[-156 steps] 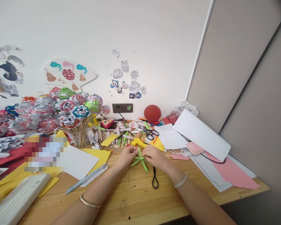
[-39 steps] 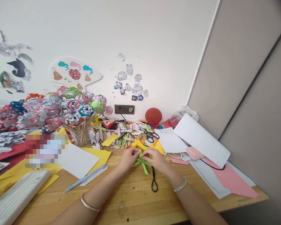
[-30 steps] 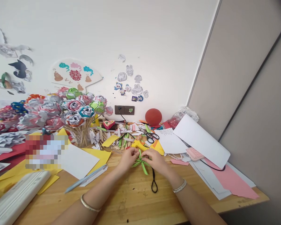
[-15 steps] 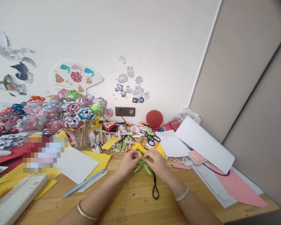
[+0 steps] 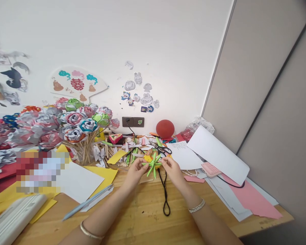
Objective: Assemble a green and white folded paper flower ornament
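The left hand [image 5: 137, 170] pinches a green paper star [image 5: 154, 164], probably for steadiness, inside the tabletop's [image 5: 148, 217] edges; the right hand's [image 5: 172, 169] grip I cannot tell.

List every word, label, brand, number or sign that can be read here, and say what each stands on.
"囍" in red, on the white fan-shaped board on the wall.
Rows of dark writing on the white paper sheet near the round red object: too small to read.
Faint markings on the long white case at lower left: too blurred to read.
No other text is legible.
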### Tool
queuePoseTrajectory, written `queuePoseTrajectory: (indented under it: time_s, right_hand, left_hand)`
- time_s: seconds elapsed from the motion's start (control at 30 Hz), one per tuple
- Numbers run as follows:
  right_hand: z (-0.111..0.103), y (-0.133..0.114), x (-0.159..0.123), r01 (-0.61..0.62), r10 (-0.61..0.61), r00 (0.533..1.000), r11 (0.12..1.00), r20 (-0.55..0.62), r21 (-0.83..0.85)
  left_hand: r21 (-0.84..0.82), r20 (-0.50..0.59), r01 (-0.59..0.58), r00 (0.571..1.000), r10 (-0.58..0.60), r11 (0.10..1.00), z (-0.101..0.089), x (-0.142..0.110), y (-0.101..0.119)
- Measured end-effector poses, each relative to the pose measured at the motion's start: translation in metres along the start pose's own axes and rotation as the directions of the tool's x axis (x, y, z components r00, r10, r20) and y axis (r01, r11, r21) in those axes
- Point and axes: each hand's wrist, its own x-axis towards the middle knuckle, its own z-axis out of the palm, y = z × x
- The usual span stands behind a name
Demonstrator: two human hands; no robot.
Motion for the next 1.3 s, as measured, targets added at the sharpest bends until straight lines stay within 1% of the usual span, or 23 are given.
queuePoseTrajectory:
  time_s: [0.1, 0.27, 0.4, 0.53, 0.6, 0.73, 0.8, 0.87, 0.93, 1.07, 1.17, 1.3]
  right_hand:
    - [0.002, 0.000, 0.000, -0.015, 0.015, 1.000, 0.999, 0.015, 0.046]
    - [0.001, -0.004, -0.001, -0.004, 0.001, 1.000, 0.994, 0.024, 0.108]
    - [0.000, -0.009, -0.004, 0.022, -0.024, 0.999, 0.995, 0.024, 0.099]
    - [0.000, -0.011, -0.005, 0.037, -0.043, 0.998, 0.995, 0.056, 0.096]
    - [0.002, -0.011, -0.006, 0.038, -0.049, 0.995, 0.991, 0.085, 0.126]
    - [0.005, -0.010, -0.007, 0.066, -0.091, 0.985, 0.983, 0.143, 0.172]
    - [0.006, -0.009, -0.008, 0.085, -0.106, 0.983, 0.987, 0.152, 0.134]
    - [0.007, -0.008, -0.009, 0.107, -0.114, 0.984, 0.993, 0.140, 0.051]
    - [0.007, -0.007, -0.009, 0.119, -0.116, 0.986, 0.993, 0.117, -0.025]
    - [0.007, -0.007, -0.010, 0.132, -0.123, 0.985, 0.989, 0.123, -0.064]
    - [0.007, -0.009, -0.010, 0.156, -0.142, 0.979, 0.984, 0.143, -0.092]
    - [0.008, -0.010, -0.010, 0.248, -0.223, 0.963, 0.954, 0.155, -0.167]
  left_hand:
    - [-0.004, 0.019, -0.010, 1.000, 0.010, 1.000, 0.001, -0.001, 0.002]
    - [-0.010, 0.040, 0.035, 0.999, -0.035, 0.999, 0.004, -0.001, 0.002]
    - [-0.038, 0.034, 0.062, 0.998, -0.060, 0.997, 0.005, -0.005, 0.005]
    - [-0.081, 0.011, 0.088, 0.996, -0.088, 0.993, 0.004, -0.008, 0.012]
    - [-0.064, 0.027, 0.060, 0.998, -0.059, 0.996, 0.004, -0.007, 0.015]
    - [0.018, 0.087, -0.059, 0.995, 0.057, 0.998, 0.005, -0.003, 0.013]
    - [0.072, 0.067, -0.101, 0.993, 0.096, 0.992, 0.005, -0.002, 0.008]
    - [0.112, 0.029, -0.127, 0.992, 0.124, 0.986, 0.003, 0.000, 0.003]
    - [0.141, 0.018, -0.149, 0.989, 0.148, 0.979, 0.001, 0.001, -0.002]
    - [0.228, 0.073, -0.163, 0.986, 0.151, 0.960, -0.003, 0.003, -0.010]
    - [0.308, 0.082, -0.170, 0.985, 0.152, 0.936, -0.004, 0.004, -0.011]
    - [0.401, 0.084, -0.206, 0.978, 0.189, 0.893, -0.005, 0.003, -0.009]
